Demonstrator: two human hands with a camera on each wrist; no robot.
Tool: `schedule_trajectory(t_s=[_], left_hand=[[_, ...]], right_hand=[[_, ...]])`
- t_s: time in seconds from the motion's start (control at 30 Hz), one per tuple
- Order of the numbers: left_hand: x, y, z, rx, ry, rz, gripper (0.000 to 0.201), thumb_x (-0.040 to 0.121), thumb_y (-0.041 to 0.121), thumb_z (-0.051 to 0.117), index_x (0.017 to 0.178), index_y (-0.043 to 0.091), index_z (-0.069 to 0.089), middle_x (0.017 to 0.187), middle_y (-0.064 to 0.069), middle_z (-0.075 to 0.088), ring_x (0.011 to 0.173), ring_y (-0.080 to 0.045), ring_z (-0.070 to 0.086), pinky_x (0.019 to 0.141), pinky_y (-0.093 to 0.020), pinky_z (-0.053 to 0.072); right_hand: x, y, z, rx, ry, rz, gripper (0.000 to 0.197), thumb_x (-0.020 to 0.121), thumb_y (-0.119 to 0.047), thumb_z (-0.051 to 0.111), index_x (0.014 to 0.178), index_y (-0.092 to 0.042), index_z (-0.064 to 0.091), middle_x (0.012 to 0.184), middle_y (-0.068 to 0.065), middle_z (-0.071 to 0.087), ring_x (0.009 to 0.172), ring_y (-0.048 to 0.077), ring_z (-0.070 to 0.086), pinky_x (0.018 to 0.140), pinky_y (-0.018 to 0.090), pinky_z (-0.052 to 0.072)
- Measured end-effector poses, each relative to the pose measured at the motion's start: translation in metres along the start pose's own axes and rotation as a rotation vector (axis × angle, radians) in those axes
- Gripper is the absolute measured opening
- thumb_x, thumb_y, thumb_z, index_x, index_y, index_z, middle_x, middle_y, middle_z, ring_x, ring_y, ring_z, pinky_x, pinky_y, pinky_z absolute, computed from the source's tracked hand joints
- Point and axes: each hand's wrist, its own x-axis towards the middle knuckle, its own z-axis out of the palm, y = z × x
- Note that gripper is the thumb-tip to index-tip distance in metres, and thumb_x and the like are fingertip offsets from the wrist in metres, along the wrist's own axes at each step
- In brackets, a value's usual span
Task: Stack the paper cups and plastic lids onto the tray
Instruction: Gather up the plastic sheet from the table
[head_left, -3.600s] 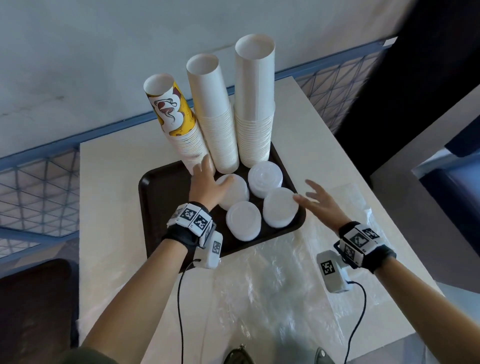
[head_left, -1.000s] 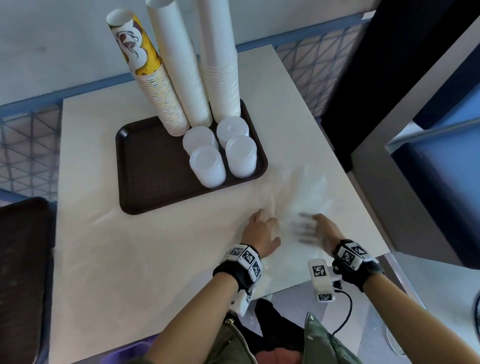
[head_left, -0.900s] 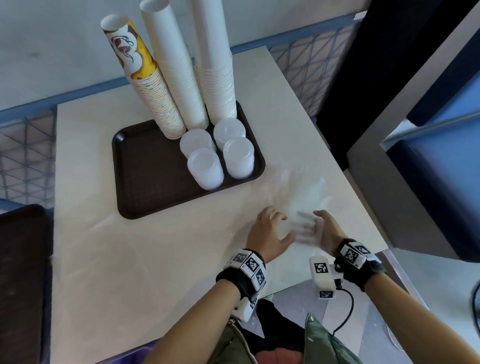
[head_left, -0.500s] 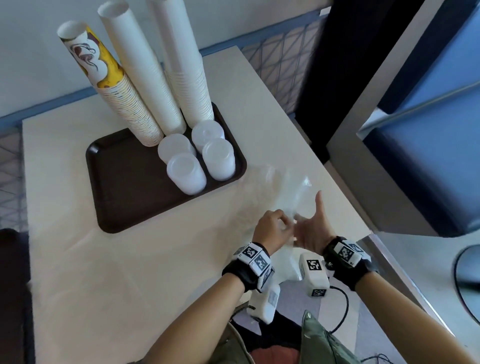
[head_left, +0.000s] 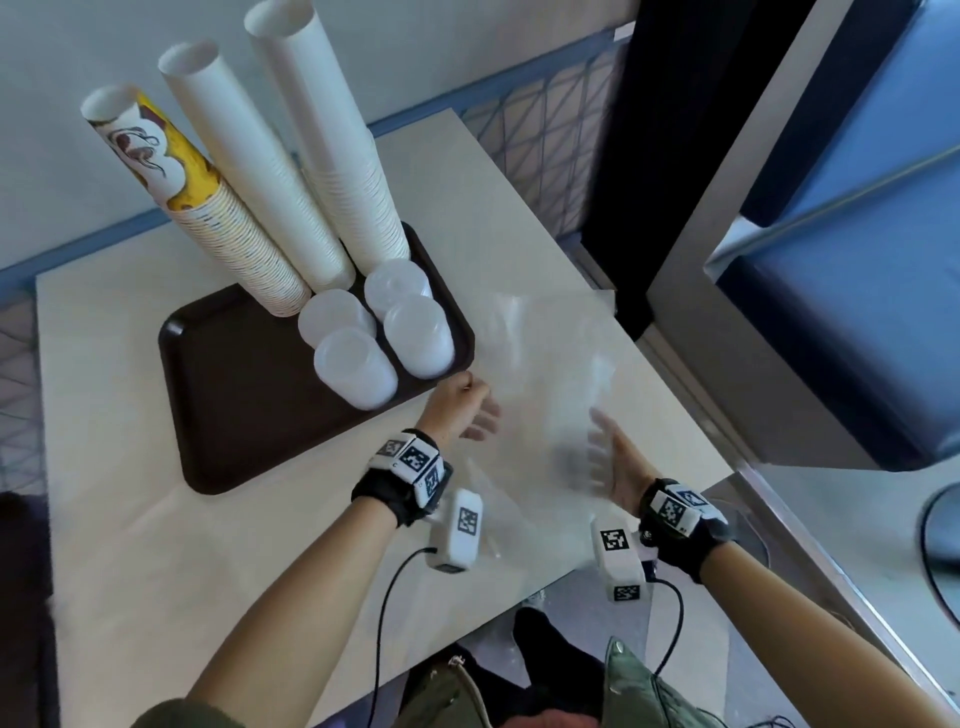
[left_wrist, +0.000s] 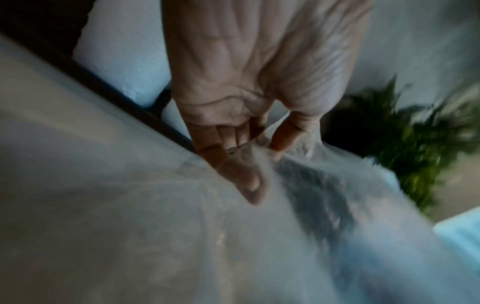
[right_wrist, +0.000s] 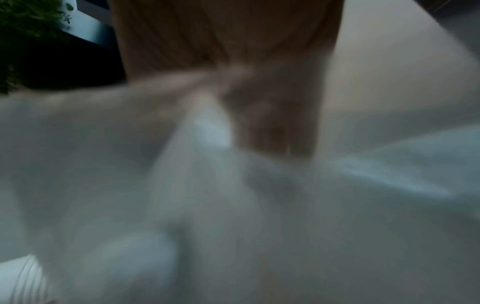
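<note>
A dark brown tray (head_left: 234, 405) holds three tall cup stacks: a printed yellow one (head_left: 208, 208) and two white ones (head_left: 260, 171) (head_left: 343, 156). In front of them stand several stacks of clear plastic lids (head_left: 356, 369) (head_left: 418, 338). My left hand (head_left: 462, 410) is just off the tray's near right corner and pinches a clear plastic bag (head_left: 545, 364) between thumb and fingers (left_wrist: 231, 144). My right hand (head_left: 605, 457) is farther right, blurred, with the same film (right_wrist: 233, 205) bunched in its grip (right_wrist: 259, 115). The bag hangs spread between both hands above the table.
The cream table (head_left: 130, 545) ends close behind my right hand at its right edge. Beyond it stand a metal post (head_left: 727, 234) and a blue seat (head_left: 857, 312). A blue railing (head_left: 545, 130) runs behind the table. A dark chair (head_left: 21, 597) sits at the left.
Both hands took hold of the plastic bag near the table's front edge, raised it and drew apart. The left hand now sits by the tray's corner. The cups and lids have not moved.
</note>
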Motion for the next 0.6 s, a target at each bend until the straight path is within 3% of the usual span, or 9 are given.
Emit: schedule_trajectory(t_s=[0.1,0.17,0.23,0.3,0.4,0.43,0.47,0.53,0.6], left_hand=[[0.018,-0.020,0.000,0.266,0.096,0.001,0.020,0.091,0.014,0.042,0.072,0.018,0.042,0.079,-0.010,0.063,0.054,-0.021,0.060,0.046,-0.024,0.049],[0.025,-0.031,0.002,0.425,0.157,-0.011,0.022,0.085,0.018,0.047,0.065,0.020,0.039,0.078,-0.012,0.061,0.064,-0.029,0.064,0.060,-0.033,0.054],[0.031,-0.040,0.008,0.597,0.236,0.001,0.025,0.082,0.018,0.050,0.062,0.017,0.036,0.081,-0.016,0.056,0.083,-0.036,0.061,0.071,-0.038,0.050],[0.032,-0.045,0.015,0.687,0.300,0.039,0.017,0.083,0.015,0.051,0.070,0.007,0.045,0.096,-0.019,0.053,0.100,-0.036,0.052,0.078,-0.038,0.045],[0.031,-0.053,0.028,0.726,0.372,0.046,0.019,0.086,0.014,0.050,0.095,-0.002,0.057,0.118,-0.018,0.045,0.112,-0.033,0.043,0.087,-0.037,0.041],[0.030,-0.055,0.033,0.705,0.373,0.063,0.021,0.087,0.013,0.050,0.099,-0.002,0.058,0.120,-0.018,0.045,0.112,-0.034,0.044,0.088,-0.036,0.040],[0.028,-0.056,0.038,0.674,0.351,0.088,0.022,0.087,0.012,0.050,0.100,-0.003,0.058,0.119,-0.019,0.046,0.109,-0.035,0.047,0.087,-0.036,0.040],[0.024,-0.056,0.045,0.596,0.265,0.137,0.023,0.086,0.013,0.053,0.102,-0.003,0.057,0.113,-0.020,0.052,0.103,-0.036,0.053,0.087,-0.037,0.042],[0.016,-0.054,0.044,0.510,0.192,0.137,0.028,0.086,0.013,0.056,0.110,0.000,0.055,0.110,-0.020,0.059,0.101,-0.036,0.057,0.087,-0.037,0.044]], right_hand=[[0.002,-0.003,0.003,-0.063,-0.013,0.013,0.052,0.088,-0.057,0.039,0.114,-0.014,0.050,0.096,0.006,0.064,0.087,0.024,0.061,0.073,0.034,0.050],[0.005,-0.006,0.004,-0.035,-0.007,0.019,0.066,0.087,-0.064,0.033,0.123,-0.011,0.048,0.103,0.009,0.064,0.094,0.026,0.061,0.077,0.037,0.050],[0.007,-0.009,0.005,-0.022,0.011,0.029,0.079,0.084,-0.071,0.027,0.126,-0.008,0.050,0.112,0.013,0.064,0.102,0.029,0.061,0.086,0.041,0.049],[0.010,-0.009,0.007,-0.039,0.045,0.021,0.090,0.076,-0.078,0.032,0.131,-0.008,0.047,0.120,0.014,0.062,0.108,0.030,0.060,0.095,0.044,0.046],[0.016,-0.006,0.012,-0.074,0.067,0.022,0.120,0.046,-0.086,0.058,0.135,-0.006,0.042,0.127,0.021,0.058,0.114,0.037,0.057,0.103,0.053,0.041],[0.018,-0.005,0.014,-0.084,0.060,0.010,0.119,0.043,-0.081,0.066,0.130,-0.003,0.047,0.120,0.023,0.061,0.110,0.039,0.059,0.103,0.053,0.041],[0.015,-0.007,0.018,-0.101,0.065,-0.005,0.105,0.047,-0.075,0.071,0.120,-0.001,0.055,0.109,0.022,0.066,0.103,0.036,0.062,0.102,0.048,0.043],[0.011,-0.009,0.024,-0.138,0.098,-0.043,0.058,0.070,-0.052,0.072,0.095,-0.002,0.056,0.095,0.013,0.064,0.088,0.024,0.061,0.096,0.036,0.043],[0.015,-0.007,0.026,-0.144,0.149,-0.090,0.028,0.082,-0.029,0.068,0.089,-0.008,0.051,0.089,0.007,0.057,0.083,0.021,0.056,0.088,0.034,0.044]])
